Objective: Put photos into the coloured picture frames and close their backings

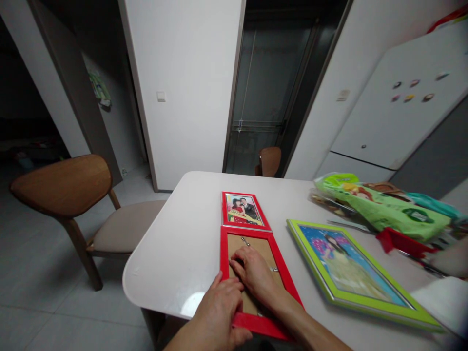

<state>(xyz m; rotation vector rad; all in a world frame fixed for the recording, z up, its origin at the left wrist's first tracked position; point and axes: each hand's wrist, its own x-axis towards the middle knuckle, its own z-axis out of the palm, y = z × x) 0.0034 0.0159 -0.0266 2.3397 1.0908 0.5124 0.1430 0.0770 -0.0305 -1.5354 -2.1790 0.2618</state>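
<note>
A red picture frame (224,248) lies face down at the near edge of the white table, its brown backing board (261,246) showing with small metal clips. My left hand (221,309) grips the frame's lower left side, thumb at the bottom rail and fingers over the left edge. Curled fingers of my right hand (252,270) press on the backing board near its left edge; whatever may be under the fingertips is hidden. Touching the far end of this frame is another red picture frame (244,210), face up with a photo of two people.
On the right lies a green picture frame (351,268) with a photo. Behind it are a green plastic package (398,209), a red-handled tool (404,243) and a white item (444,297). A wooden chair (66,185) stands left of the table (171,243); another chair (269,161) is behind.
</note>
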